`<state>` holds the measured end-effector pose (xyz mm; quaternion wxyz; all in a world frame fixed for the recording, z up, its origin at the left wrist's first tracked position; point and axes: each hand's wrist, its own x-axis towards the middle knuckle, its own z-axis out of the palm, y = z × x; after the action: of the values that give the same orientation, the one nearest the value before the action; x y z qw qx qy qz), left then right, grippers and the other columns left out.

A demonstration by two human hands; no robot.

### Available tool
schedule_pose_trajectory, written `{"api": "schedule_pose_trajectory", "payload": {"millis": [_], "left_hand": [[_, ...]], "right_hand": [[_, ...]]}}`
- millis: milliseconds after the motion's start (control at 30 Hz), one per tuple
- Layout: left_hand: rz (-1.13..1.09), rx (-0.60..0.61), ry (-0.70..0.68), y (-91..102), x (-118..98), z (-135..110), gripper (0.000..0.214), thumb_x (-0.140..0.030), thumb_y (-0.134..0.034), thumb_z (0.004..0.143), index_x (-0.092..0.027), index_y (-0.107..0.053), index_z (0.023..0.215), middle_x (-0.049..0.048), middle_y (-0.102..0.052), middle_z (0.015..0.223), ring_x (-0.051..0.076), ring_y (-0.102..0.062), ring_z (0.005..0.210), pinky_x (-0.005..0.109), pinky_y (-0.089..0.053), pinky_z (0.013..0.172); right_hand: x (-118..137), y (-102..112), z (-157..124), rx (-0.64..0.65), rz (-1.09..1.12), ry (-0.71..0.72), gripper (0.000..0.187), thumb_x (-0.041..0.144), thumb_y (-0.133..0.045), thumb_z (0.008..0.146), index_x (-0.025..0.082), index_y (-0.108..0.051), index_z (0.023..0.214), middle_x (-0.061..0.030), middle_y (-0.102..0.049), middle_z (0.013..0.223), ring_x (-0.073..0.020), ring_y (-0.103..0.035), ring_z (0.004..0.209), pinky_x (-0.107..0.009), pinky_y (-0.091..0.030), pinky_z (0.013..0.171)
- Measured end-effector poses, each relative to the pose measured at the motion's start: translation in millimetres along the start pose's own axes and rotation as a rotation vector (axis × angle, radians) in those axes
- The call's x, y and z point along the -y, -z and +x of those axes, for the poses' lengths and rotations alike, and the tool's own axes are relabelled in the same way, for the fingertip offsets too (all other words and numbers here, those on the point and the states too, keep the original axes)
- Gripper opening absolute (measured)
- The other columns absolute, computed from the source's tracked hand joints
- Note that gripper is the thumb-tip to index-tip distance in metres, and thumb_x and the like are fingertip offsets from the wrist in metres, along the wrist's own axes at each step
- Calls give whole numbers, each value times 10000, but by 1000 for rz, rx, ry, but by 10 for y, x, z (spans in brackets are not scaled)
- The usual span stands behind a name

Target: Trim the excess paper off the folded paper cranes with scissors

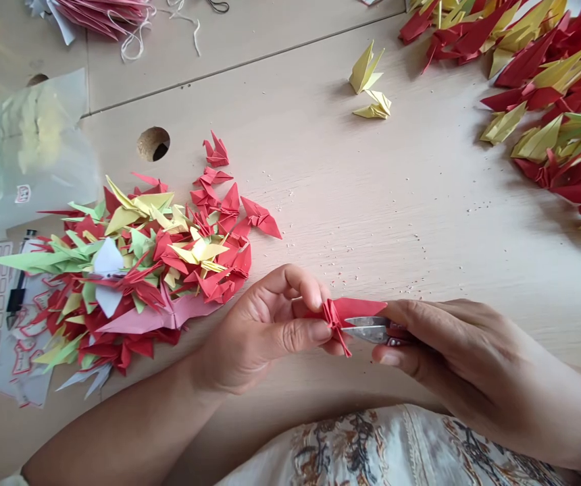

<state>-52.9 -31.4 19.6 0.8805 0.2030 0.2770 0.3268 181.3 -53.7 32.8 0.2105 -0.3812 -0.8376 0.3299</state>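
Observation:
My left hand pinches a folded red paper crane between thumb and fingers, its pointed wing reaching to the right. My right hand is closed around a small metal hand tool with two tapering jaws and a bit of red at its grip. The jaws lie at the crane's folds, below the wing. Whether they are scissors or pliers I cannot tell. Left of my left hand is a heap of paper cranes in red, yellow, green, pink and white.
Another mass of red and yellow cranes spreads at the upper right. Two yellow cranes stand near the top. Tiny paper bits dot the table. At left are a round hole, a plastic bag and a pen.

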Motion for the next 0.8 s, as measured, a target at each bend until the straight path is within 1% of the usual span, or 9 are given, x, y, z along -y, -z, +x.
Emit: {"api": "schedule_pose_trajectory", "payload": {"millis": [67, 167, 300, 500, 667, 800], "left_hand": [[8, 17, -2, 6, 13, 4, 132, -61, -740, 909, -187, -702, 917, -35, -667, 922, 84, -759, 815, 193, -623, 770], [19, 22, -5, 18, 28, 5, 131, -63, -744, 907, -188, -703, 917, -34, -664, 944, 82, -757, 810, 199, -626, 776], [22, 24, -6, 18, 22, -6, 129, -65, -739, 912, -188, -704, 920, -37, -658, 927, 84, -761, 815, 200, -624, 784], [18, 37, 13, 0, 6, -13, 124, -69, -741, 913, -183, -693, 918, -35, -666, 918, 91, -769, 832, 193, -615, 781], [3, 47, 13, -3, 12, -3, 123, -64, -738, 914, -175, -686, 912, -32, -674, 910, 91, -769, 839, 191, -615, 775], [-17, 65, 18, 6, 27, -1, 124, -62, -727, 922, -177, -681, 919, -34, -683, 905, 89, -769, 845, 191, -618, 779]], "right_hand": [[11, 6, -22, 0, -18, -3, 214, 294, -403, 1121, 204, -494, 950, 47, -544, 647, -102, -507, 477, -262, -378, 481], [19, 16, -50, -2, -20, -5, 232, 289, -411, 1117, 204, -504, 922, 37, -542, 641, -110, -483, 476, -274, -366, 476], [3, 4, -57, -16, -27, 9, 239, 274, -421, 1114, 200, -514, 906, 13, -581, 663, -116, -494, 496, -285, -377, 496], [-12, -11, -52, -41, -31, 27, 188, 240, -439, 1105, 210, -501, 930, -7, -650, 725, -119, -527, 522, -294, -401, 534], [3, -17, -58, -30, -33, 19, 239, 260, -412, 1115, 211, -499, 898, -18, -663, 728, -119, -525, 515, -299, -405, 532], [-2, -17, -66, -29, -31, 21, 224, 272, -441, 1109, 214, -498, 901, -10, -668, 739, -117, -526, 522, -290, -407, 538]]}}
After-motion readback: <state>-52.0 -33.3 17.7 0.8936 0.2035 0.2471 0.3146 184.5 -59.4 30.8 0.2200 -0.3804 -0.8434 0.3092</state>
